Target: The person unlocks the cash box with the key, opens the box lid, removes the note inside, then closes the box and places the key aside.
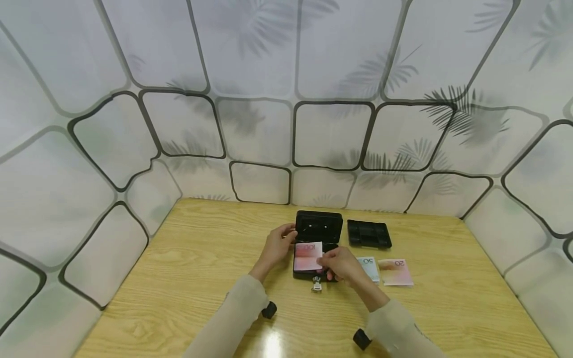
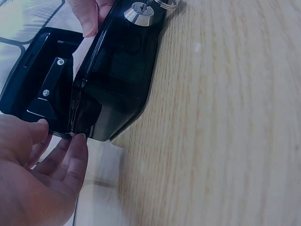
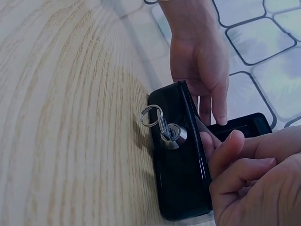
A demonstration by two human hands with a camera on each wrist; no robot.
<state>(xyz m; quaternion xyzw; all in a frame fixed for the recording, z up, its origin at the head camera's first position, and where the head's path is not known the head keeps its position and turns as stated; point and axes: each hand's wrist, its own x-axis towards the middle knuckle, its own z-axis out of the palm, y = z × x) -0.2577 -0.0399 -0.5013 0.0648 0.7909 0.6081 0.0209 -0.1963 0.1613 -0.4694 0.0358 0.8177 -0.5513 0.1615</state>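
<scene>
My left hand (image 1: pixel 278 245) rests with relaxed fingers on the 9 o'clock side of the open black cash box (image 1: pixel 313 248) at the middle of the worktop (image 1: pixel 188 278), touching it near the hinge of the raised lid (image 1: pixel 319 226). My right hand (image 1: pixel 341 263) pinches a pink 100 note (image 1: pixel 308 255) over the box's opening, with the key (image 3: pixel 162 126) in the lock at the box's 6 o'clock face. At 3 o'clock of the box lie a 50 note (image 1: pixel 369 267) and a 20 note (image 1: pixel 396 271), with a black tray (image 1: pixel 369 233) beyond them at 1 o'clock.
</scene>
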